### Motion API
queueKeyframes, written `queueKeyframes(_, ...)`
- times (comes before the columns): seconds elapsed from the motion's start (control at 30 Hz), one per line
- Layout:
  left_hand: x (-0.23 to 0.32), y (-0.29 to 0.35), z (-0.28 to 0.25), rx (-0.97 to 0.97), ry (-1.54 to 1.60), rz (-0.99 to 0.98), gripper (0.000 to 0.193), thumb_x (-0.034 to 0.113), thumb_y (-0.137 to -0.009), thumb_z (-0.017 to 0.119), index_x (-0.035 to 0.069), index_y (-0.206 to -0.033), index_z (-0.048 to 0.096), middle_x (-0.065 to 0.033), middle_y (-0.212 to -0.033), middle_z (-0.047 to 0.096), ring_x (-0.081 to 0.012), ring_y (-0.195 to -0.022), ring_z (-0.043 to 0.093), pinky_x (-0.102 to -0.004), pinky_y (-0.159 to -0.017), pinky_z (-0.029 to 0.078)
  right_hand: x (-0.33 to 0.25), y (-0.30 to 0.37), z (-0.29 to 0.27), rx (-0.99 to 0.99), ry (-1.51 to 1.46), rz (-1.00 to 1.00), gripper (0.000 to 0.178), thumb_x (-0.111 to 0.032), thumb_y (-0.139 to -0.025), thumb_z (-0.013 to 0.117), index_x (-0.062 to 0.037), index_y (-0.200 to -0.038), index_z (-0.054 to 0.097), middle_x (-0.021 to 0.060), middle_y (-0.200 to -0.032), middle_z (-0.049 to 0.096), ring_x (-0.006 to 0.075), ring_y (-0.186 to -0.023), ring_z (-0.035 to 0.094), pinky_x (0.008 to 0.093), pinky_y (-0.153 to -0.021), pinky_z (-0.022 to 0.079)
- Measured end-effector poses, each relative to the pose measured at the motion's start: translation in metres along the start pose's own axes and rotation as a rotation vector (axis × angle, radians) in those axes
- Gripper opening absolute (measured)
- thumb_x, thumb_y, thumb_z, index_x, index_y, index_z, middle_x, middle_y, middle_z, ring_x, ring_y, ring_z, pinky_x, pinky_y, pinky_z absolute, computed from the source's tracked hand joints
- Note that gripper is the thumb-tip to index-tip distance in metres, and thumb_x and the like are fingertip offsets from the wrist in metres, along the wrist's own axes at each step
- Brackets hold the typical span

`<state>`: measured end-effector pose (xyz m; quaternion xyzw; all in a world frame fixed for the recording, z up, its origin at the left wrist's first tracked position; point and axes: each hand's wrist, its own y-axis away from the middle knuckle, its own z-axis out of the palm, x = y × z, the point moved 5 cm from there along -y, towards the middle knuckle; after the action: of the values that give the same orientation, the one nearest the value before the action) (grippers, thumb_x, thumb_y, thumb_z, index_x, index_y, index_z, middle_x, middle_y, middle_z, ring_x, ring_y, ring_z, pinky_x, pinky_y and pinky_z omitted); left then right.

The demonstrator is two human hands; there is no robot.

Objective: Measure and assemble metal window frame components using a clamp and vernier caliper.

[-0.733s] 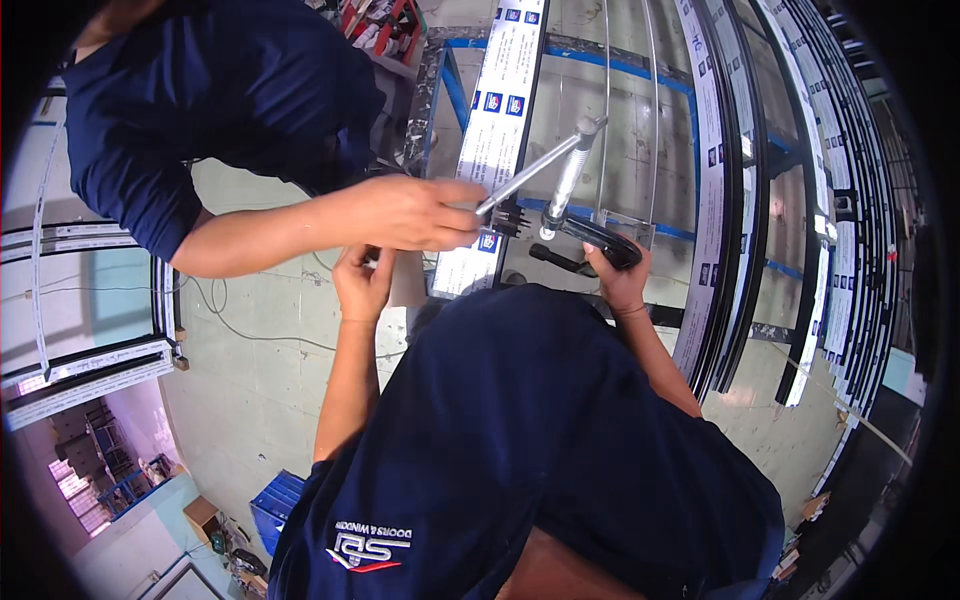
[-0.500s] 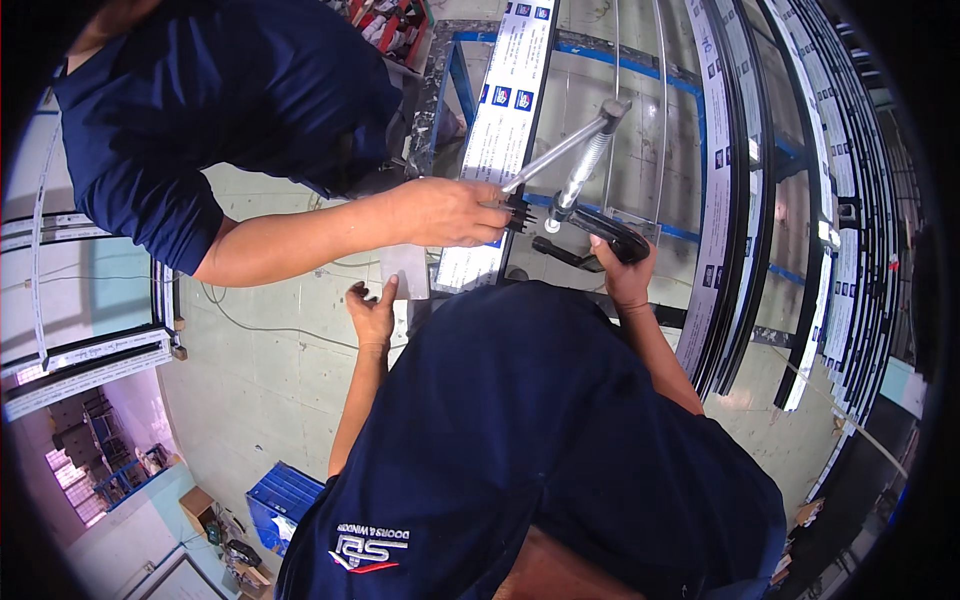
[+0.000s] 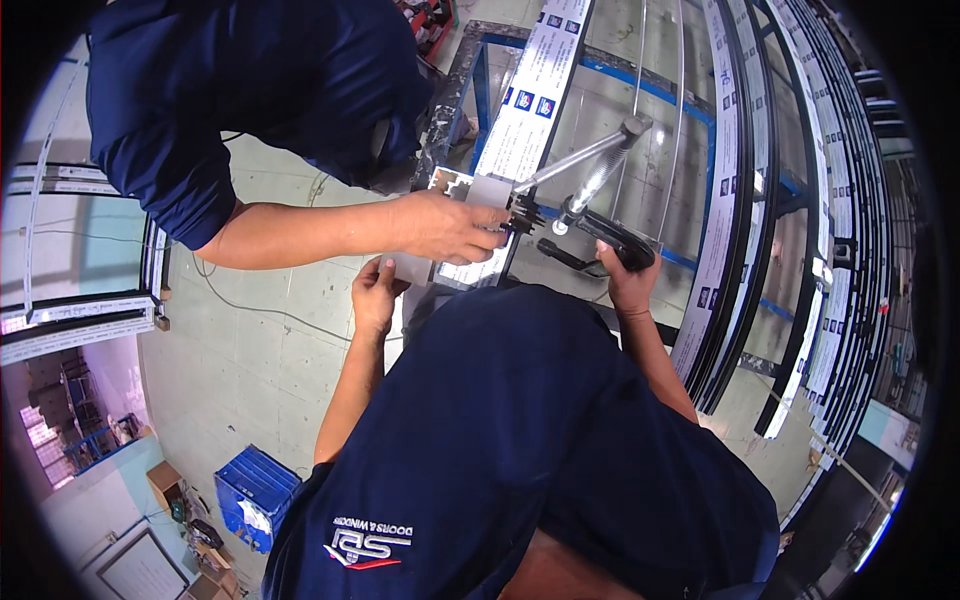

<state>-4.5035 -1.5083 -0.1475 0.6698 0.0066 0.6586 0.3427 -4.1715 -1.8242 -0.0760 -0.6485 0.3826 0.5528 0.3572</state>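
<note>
My right hand (image 3: 630, 282) is wrapped round the black curved frame of a G-clamp (image 3: 622, 246). The clamp's silver threaded screw and crossbar slant up to the right of a film-wrapped profile (image 3: 520, 130). My left hand (image 3: 375, 300) pinches the edge of a flat grey plate (image 3: 413, 268), thumb on top and fingers partly hidden beneath. Just above it, a co-worker's hand (image 3: 445, 228) grips a short profile piece (image 3: 480, 190) with black fins (image 3: 525, 212) at its end, over the wrapped profile and beside the clamp screw.
A blue-edged metal frame bench (image 3: 640, 85) supports the profile. Long wrapped profiles (image 3: 735, 200) stand along the right. The co-worker's dark blue sleeve (image 3: 170, 130) fills the upper left. A blue crate (image 3: 255, 490) and a cable (image 3: 250, 312) lie on the floor.
The fingers of my left hand have closed on the plate's edge. The co-worker's hand has moved down slightly, showing more of the profile piece. My right hand keeps its hold on the clamp.
</note>
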Motion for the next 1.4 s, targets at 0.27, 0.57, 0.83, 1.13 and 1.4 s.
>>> queueKeyframes(0.27, 0.030, -0.034, 0.032, 0.060, -1.064, 0.383, 0.036, 0.022, -0.101, 0.069, 0.003, -0.132, 0.068, -0.0206, -0.118, 0.078, -0.0349, -0.099, 0.078, -0.0448, -0.085, 0.060, -0.003, -0.003, 0.002, -0.003, 0.050, -0.047, 0.024, -0.017, -0.087, 0.090, 0.0014, -0.092, 0.076, -0.0020, -0.082, 0.068, 0.0075, -0.077, 0.058, 0.0250, -0.071, 0.047)
queueKeyframes(0.57, -0.020, -0.097, 0.045, -0.125, -1.373, 0.576, 0.056, 0.038, -0.106, 0.061, 0.018, -0.157, 0.050, -0.0144, -0.166, 0.048, -0.0274, -0.154, 0.043, -0.0424, -0.123, 0.035, -0.007, -0.005, 0.000, -0.020, 0.045, -0.064, 0.023, -0.016, -0.086, 0.091, 0.0012, -0.089, 0.075, -0.0014, -0.077, 0.065, 0.0085, -0.073, 0.056, 0.0257, -0.069, 0.046)
queueKeyframes(0.83, -0.013, -0.107, 0.105, -0.928, -0.331, 0.037, 0.056, 0.027, -0.108, 0.055, 0.003, -0.158, 0.044, -0.0117, -0.162, 0.050, -0.0166, -0.146, 0.046, -0.0287, -0.116, 0.041, -0.004, -0.009, -0.004, -0.005, 0.053, -0.064, 0.023, -0.013, -0.085, 0.090, 0.0024, -0.088, 0.074, 0.0003, -0.076, 0.064, 0.0092, -0.072, 0.056, 0.0260, -0.068, 0.046)
queueKeyframes(1.13, -0.016, -0.107, 0.112, -0.376, -0.898, 0.305, 0.038, 0.016, -0.103, 0.063, -0.002, -0.136, 0.066, -0.0176, -0.125, 0.076, -0.0259, -0.112, 0.073, -0.0315, -0.099, 0.056, 0.002, -0.012, -0.007, 0.053, 0.003, -0.091, 0.022, -0.013, -0.085, 0.090, 0.0013, -0.086, 0.073, 0.0000, -0.075, 0.063, 0.0085, -0.072, 0.056, 0.0262, -0.067, 0.046)
queueKeyframes(1.4, -0.006, -0.107, 0.118, -0.191, -1.411, 0.357, 0.029, 0.029, -0.095, 0.070, 0.003, -0.104, 0.081, -0.0260, -0.101, 0.077, -0.0454, -0.100, 0.074, -0.0504, -0.093, 0.059, -0.001, -0.011, -0.010, 0.048, -0.016, -0.024, 0.019, -0.013, -0.086, 0.088, 0.0001, -0.085, 0.074, -0.0014, -0.075, 0.065, 0.0079, -0.071, 0.057, 0.0261, -0.066, 0.046)
